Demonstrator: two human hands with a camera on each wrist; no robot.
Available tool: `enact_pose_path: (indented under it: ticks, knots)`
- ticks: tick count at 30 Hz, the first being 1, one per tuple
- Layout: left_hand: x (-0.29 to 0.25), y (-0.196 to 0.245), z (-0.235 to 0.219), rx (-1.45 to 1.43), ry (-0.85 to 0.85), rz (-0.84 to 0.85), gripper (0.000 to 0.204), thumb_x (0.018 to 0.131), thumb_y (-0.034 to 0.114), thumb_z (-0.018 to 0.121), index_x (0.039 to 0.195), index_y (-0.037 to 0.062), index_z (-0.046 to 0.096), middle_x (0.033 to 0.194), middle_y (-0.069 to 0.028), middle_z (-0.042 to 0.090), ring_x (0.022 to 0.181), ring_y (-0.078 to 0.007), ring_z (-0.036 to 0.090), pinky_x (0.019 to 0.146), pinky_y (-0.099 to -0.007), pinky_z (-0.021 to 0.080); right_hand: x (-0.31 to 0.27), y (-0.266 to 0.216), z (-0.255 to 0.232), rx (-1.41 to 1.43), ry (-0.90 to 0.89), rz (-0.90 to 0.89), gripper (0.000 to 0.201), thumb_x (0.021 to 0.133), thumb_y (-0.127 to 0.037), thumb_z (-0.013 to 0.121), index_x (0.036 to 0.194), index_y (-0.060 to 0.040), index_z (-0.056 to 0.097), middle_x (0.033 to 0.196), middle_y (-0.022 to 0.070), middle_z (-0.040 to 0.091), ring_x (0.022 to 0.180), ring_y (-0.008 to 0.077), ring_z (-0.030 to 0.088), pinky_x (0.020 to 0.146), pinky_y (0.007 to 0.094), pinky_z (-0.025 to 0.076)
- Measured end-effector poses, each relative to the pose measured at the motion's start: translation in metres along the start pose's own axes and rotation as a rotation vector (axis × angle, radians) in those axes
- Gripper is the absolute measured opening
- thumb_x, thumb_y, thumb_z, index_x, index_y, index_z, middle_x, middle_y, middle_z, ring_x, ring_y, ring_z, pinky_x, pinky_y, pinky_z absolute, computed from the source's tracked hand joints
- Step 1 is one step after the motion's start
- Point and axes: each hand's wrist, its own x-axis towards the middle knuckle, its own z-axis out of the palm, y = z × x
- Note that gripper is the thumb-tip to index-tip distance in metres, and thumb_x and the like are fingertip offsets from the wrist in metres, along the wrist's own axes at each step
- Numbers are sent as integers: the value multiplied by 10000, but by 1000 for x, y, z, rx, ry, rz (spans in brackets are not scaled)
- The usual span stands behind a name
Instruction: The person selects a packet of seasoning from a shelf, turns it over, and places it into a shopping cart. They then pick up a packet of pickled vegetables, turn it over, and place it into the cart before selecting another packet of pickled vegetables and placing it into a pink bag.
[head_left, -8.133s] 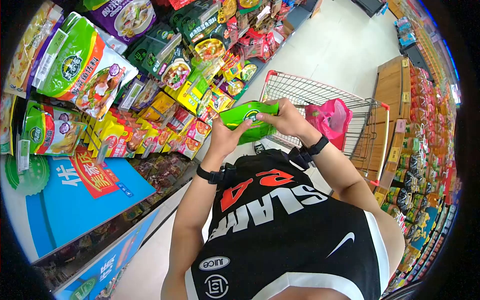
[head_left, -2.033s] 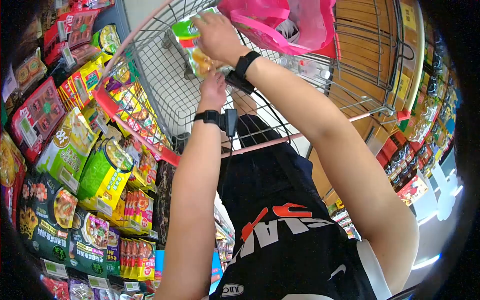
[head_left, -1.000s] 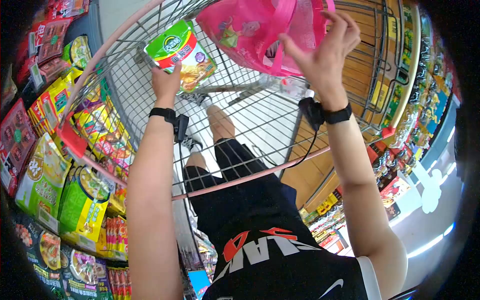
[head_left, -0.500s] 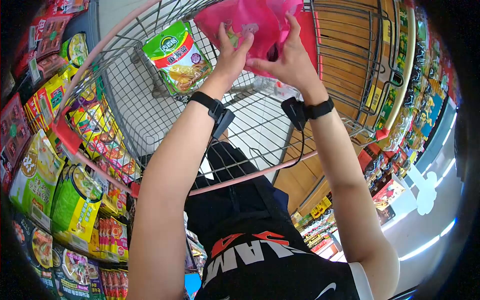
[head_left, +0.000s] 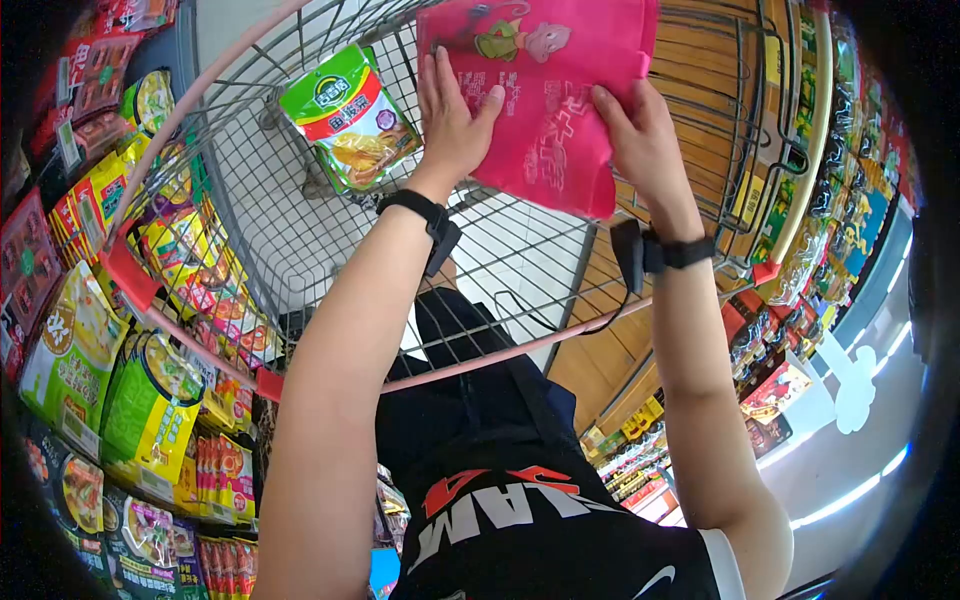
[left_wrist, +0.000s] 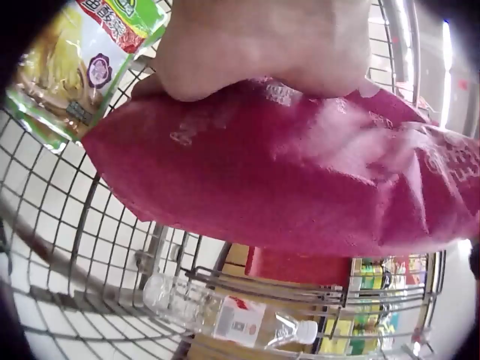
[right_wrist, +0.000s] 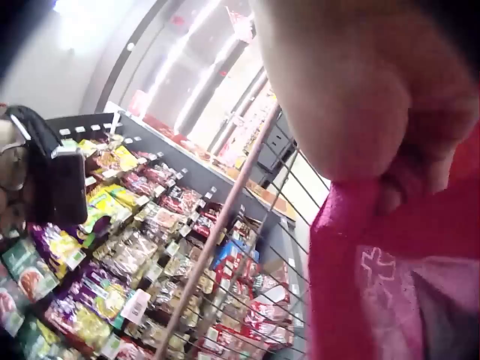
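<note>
A pink shopping bag (head_left: 540,130) with printed figures lies spread over the shopping cart in the head view. My left hand (head_left: 460,130) rests on its left side, fingers nearly straight and thumb apart on the bag's front. At the right edge, my right hand (head_left: 645,140) grips the bag, thumb on the front and fingers behind. In the right wrist view its fingers curl at the edge of the pink fabric (right_wrist: 337,255). A green, red and white food pouch (head_left: 352,115) lies left of the bag on the cart's wire floor, apart from both hands.
The wire shopping cart (head_left: 290,245) surrounds the bag and pouch. A clear plastic bottle (left_wrist: 240,319) lies in it below the bag. Shelves of seasoning packets (head_left: 150,410) stand close on the left, wooden shelving (head_left: 690,120) on the right.
Both hands held the green pouch by the shelf earlier; it now lies released in the cart. The hands have moved to the pink bag, which has turned from bunched and gaping to spread flat.
</note>
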Motion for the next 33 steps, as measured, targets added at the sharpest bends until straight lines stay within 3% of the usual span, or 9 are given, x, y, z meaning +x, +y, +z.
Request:
enact_pose_path:
  ticks: [4, 8, 13, 18, 21, 24, 27, 31, 33]
  knots:
    - [0, -25, 19, 28, -56, -61, 971, 960, 525, 590, 1593, 41, 36, 1603, -356, 47, 1498, -498, 53, 1207, -567, 101, 14, 16, 10, -329, -26, -281, 195, 922, -69, 628, 1094, 19, 601, 930, 283, 662, 891, 492, 619, 724, 461, 530]
    - [-10, -32, 24, 48, -70, -73, 1003, 943, 509, 627, 1596, 55, 16, 1585, -392, 0, 1478, -550, 49, 1201, -574, 116, 7, -2, 11, -268, 19, -417, 213, 918, -63, 637, 1125, -15, 617, 901, 249, 676, 864, 479, 635, 703, 459, 531]
    - [-1, -21, 29, 74, -72, 34, 956, 953, 461, 634, 1598, 50, 60, 1590, -382, -16, 1475, -556, 47, 1198, -574, 139, 12, -2, 13, -229, 68, -152, 262, 927, -161, 676, 1131, -5, 623, 905, 228, 699, 837, 412, 678, 731, 417, 540]
    - [27, -24, 18, 45, 148, 125, 933, 943, 516, 625, 1592, 47, 146, 1604, -356, 53, 1492, -503, 138, 1208, -513, 192, 11, 1, 14, -255, 61, -225, 334, 908, -247, 716, 1097, 20, 647, 879, 193, 726, 802, 341, 703, 770, 396, 546]
    - [39, -28, 14, 116, 98, 153, 908, 936, 518, 635, 1578, 35, 211, 1594, -367, 104, 1477, -527, 157, 1204, -528, 201, 9, 4, 5, -178, -162, 64, 344, 896, -270, 731, 1065, 26, 682, 868, 186, 732, 778, 282, 714, 735, 374, 545]
    - [46, -21, 14, 152, 45, 136, 884, 933, 538, 623, 1567, 42, 258, 1585, -363, 165, 1462, -554, 167, 1202, -541, 200, 8, 0, 0, -192, -132, 254, 326, 897, -259, 726, 1046, 30, 704, 847, 181, 734, 750, 241, 716, 696, 351, 539]
    - [50, -14, 14, 164, -23, 104, 880, 927, 557, 611, 1569, 64, 266, 1583, -349, 195, 1445, -575, 185, 1199, -554, 204, -1, -13, 6, -158, -32, 188, 319, 906, -257, 716, 1039, 33, 705, 808, 173, 729, 701, 213, 703, 656, 341, 525]
    - [53, -23, 15, 189, 32, 55, 886, 918, 551, 619, 1580, 95, 246, 1587, -335, 203, 1450, -561, 190, 1200, -546, 218, 14, 24, 9, -481, 26, 108, 354, 897, -307, 738, 1005, 27, 695, 787, 182, 707, 759, 321, 708, 693, 401, 538]
    - [49, -24, 11, 164, 12, 18, 993, 903, 559, 647, 1591, 57, 137, 1586, -363, 126, 1453, -546, 202, 1203, -514, 231, 17, 25, 6, -436, 33, 87, 381, 891, -337, 741, 1022, 18, 695, 875, 203, 702, 826, 379, 693, 752, 421, 547]
